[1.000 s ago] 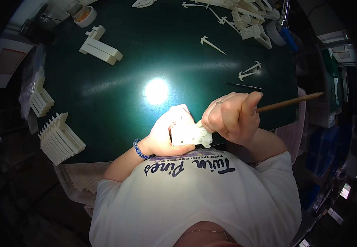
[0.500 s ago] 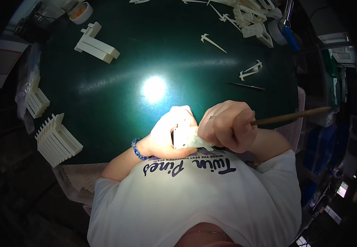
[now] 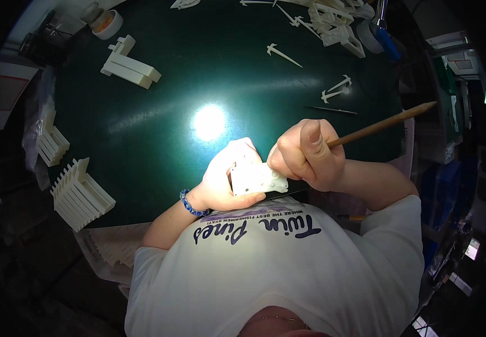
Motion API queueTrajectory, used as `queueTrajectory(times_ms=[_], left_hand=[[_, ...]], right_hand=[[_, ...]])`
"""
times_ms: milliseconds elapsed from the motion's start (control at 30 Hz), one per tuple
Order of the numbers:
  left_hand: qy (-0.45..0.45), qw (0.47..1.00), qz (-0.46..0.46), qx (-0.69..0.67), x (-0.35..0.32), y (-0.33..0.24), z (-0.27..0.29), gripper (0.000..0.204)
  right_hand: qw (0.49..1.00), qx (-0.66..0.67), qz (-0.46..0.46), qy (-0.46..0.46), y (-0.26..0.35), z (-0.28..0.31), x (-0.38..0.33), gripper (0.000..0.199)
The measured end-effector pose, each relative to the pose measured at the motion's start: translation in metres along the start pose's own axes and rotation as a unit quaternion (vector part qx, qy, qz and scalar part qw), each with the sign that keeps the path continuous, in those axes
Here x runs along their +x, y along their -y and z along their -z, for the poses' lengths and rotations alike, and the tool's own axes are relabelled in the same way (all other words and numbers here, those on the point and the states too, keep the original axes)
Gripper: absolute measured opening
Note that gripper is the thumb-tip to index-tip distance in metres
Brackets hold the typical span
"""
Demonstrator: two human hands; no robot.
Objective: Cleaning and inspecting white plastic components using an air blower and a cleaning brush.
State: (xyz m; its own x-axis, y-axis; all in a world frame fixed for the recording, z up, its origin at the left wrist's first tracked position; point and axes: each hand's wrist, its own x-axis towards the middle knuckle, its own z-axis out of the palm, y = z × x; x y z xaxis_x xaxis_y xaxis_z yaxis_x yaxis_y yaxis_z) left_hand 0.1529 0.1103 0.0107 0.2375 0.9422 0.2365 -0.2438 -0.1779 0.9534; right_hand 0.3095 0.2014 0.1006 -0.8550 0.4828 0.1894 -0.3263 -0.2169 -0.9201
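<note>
My left hand (image 3: 227, 175) grips a small off-white plastic part (image 3: 254, 181) close to my shirt; the part is flat with small holes and raised round knobs. Bright lamp light washes out some of its detail. In my right hand (image 3: 312, 154) is a thin brown wooden stick (image 3: 386, 123), its tapered end pointing up to the right. The fist is closed around the stick and rests against the part's right upper edge. Whatever end of the stick lies under the fingers is hidden.
On the green tabletop (image 3: 159, 135), off-white blocks (image 3: 129, 68) and comb-like pieces (image 3: 83, 196) lie left. Thin pronged pieces (image 3: 284, 55) and a slim metal tool (image 3: 333, 110) lie right, below a pile of frames (image 3: 333, 25). A jar (image 3: 100, 18) stands at the far left.
My right hand has risen slightly and turned, so the stick now tilts more steeply upward. More of the part's knobbed face shows. The table scene has shifted a little with my head.
</note>
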Motion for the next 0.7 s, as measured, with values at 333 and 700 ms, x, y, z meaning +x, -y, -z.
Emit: queueTrajectory(times_ms=[333,700], left_hand=[[0.012,1.0,0.004,0.011,0.003,-0.007,0.0,0.049],[-0.001,1.0,-0.019,0.012,0.004,0.0,0.002,0.043]], right_hand=[[0.999,0.039,-0.027,-0.009,0.0,-0.019,0.009,0.064],[0.999,0.006,0.012,-0.041,0.0,-0.016,0.012,0.063]])
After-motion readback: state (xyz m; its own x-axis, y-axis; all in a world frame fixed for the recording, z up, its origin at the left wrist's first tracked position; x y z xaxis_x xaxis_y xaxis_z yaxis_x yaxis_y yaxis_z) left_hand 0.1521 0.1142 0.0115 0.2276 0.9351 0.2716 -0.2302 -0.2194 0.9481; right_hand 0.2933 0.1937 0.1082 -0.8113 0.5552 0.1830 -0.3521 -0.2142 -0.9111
